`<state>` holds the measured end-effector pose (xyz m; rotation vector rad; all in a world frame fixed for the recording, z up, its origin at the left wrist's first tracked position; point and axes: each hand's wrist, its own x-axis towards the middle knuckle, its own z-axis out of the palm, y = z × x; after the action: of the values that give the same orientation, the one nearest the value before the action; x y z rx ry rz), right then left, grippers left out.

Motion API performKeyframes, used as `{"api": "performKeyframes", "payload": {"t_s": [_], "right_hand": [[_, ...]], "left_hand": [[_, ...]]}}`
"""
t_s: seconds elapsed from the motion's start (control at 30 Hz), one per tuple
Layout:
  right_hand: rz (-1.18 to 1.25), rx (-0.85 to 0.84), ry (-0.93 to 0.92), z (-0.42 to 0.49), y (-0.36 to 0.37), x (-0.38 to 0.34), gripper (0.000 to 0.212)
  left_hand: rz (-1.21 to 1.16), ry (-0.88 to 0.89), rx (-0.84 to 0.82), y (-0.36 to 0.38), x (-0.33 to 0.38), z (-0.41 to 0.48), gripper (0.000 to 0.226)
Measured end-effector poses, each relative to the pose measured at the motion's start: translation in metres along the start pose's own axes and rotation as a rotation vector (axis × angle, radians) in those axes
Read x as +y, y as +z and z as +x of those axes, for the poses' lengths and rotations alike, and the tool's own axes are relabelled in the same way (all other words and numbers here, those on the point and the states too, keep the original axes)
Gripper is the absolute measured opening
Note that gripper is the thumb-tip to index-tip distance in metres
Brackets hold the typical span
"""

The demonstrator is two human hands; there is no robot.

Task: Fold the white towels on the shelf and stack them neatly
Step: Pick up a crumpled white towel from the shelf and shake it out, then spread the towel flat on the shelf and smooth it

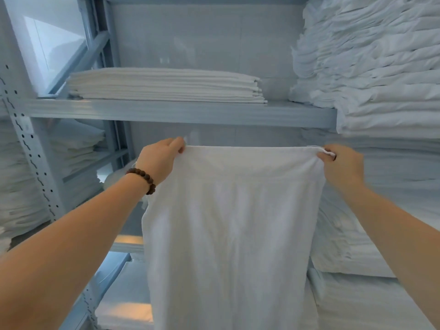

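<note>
A white towel hangs spread out in front of me, its top edge stretched level below the shelf board. My left hand, with a brown bead bracelet on the wrist, pinches the towel's top left corner. At the top right corner my right hand pinches the cloth. The towel's lower end runs out of the frame. On the grey metal shelf above lies a neat stack of folded white towels.
A tall pile of white linen fills the right side, from above the shelf down past my right arm. More folded linen sits on the racks at the left, behind a perforated grey upright. Lower shelves lie behind the towel.
</note>
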<state>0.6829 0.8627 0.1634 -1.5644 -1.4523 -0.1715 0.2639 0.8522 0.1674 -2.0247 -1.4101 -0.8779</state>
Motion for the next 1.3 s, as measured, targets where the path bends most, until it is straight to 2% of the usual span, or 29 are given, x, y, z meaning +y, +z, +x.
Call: {"api": "performKeyframes", "payload": {"t_s": [0.13, 0.37, 0.53, 0.67, 0.8, 0.83, 0.93, 1.0, 1.13, 1.23, 1.3], "right_hand": [[-0.065, -0.042, 0.017, 0.017, 0.049, 0.025, 0.019], [-0.212, -0.026, 0.025, 0.074, 0.149, 0.063, 0.020], [-0.296, 0.050, 0.077, 0.120, 0.215, 0.084, 0.015], [-0.259, 0.024, 0.258, 0.140, 0.256, 0.099, 0.022], [0.225, -0.062, 0.497, 0.149, 0.305, 0.124, 0.027], [0.230, -0.073, 0.487, 0.147, 0.320, 0.134, 0.025], [0.023, -0.104, 0.398, 0.131, 0.369, 0.170, 0.017], [-0.053, -0.128, 0.344, 0.112, 0.402, 0.197, 0.021], [-0.082, -0.294, 0.269, 0.070, 0.467, 0.248, 0.036], [-0.182, -0.493, 0.238, 0.040, 0.509, 0.282, 0.064], [-0.226, -0.637, 0.243, 0.024, 0.528, 0.299, 0.074]], "left_hand": [[0.073, 0.165, -0.125, 0.057, -0.023, 0.010, 0.042], [0.200, 0.353, -0.223, 0.190, -0.071, 0.069, 0.055], [0.290, 0.329, -0.331, 0.275, -0.086, 0.124, 0.042], [0.330, 0.323, -0.424, 0.331, -0.082, 0.139, 0.066], [0.361, 0.248, -0.480, 0.387, -0.076, 0.130, 0.079], [0.370, 0.217, -0.498, 0.401, -0.075, 0.125, 0.082], [0.386, 0.144, -0.540, 0.447, -0.073, 0.105, 0.086], [0.383, 0.133, -0.571, 0.480, -0.072, 0.090, 0.086], [0.371, 0.135, -0.620, 0.550, -0.064, 0.061, 0.088], [0.348, 0.123, -0.673, 0.598, -0.052, 0.041, 0.090], [0.348, 0.110, -0.710, 0.623, -0.043, 0.028, 0.090]]}}
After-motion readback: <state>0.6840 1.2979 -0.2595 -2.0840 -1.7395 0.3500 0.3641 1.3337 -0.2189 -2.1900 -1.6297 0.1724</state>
